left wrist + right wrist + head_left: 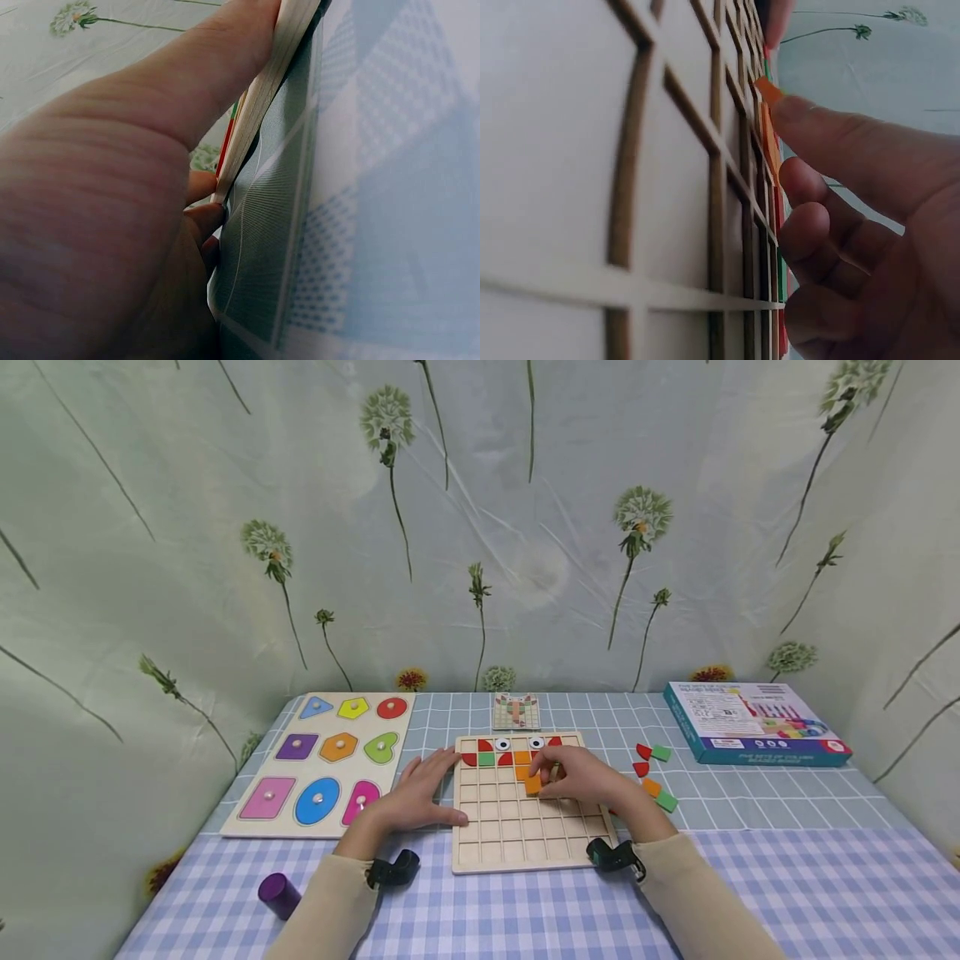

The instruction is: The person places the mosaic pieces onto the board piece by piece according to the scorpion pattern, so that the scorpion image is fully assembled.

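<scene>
A wooden grid board [510, 847] lies in the middle, with red, green and orange tiles and two round eye pieces [502, 745] in its top rows. My right hand [583, 775] is over the upper part of the board and pinches an orange square tile [532, 786] between thumb and fingers. The right wrist view shows that tile [769, 91] tilted at the thumb tip, with orange tiles in the grid behind it. With fingers spread, my left hand [422, 795] rests along the board's left edge. Its thumb touches the board's side [262, 101] in the left wrist view.
Loose red, green and orange tiles [661, 753] lie right of the board. A pattern card [516, 712] stands behind it. To the left is a knobbed shape puzzle [258, 827], with a purple cylinder [279, 895] in front. A puzzle box [757, 722] sits at the back right.
</scene>
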Tool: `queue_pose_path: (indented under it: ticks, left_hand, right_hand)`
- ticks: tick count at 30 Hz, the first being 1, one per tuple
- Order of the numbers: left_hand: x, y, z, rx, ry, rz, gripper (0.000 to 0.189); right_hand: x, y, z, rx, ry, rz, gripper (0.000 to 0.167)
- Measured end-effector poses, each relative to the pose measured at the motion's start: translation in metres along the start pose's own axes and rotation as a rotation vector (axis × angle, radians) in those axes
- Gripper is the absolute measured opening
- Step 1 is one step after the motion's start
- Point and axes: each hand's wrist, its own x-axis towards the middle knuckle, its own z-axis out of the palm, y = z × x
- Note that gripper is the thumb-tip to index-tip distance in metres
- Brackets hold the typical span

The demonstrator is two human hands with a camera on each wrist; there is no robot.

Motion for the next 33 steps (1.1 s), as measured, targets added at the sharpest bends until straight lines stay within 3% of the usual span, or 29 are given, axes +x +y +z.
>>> queue_pose_path:
  ticks: [19,28,33]
  left_hand:
    - [0.001,0.0,0.001,0.003,-0.001,-0.007,0.105]
    - [0.002,-0.002,0.001,-0.001,0.005,0.003,0.106]
    - [0.002,-0.003,0.002,0.001,0.005,-0.004,0.107]
  right_hand:
    - [0.002,0.001,0.008,-0.023,-0.019,-0.069,0.013]
    - [-0.007,0.009,-0.018,-0.035,-0.068,-0.062,0.019]
    - [-0.017,0.013,-0.037,-0.071,-0.057,0.0,0.023]
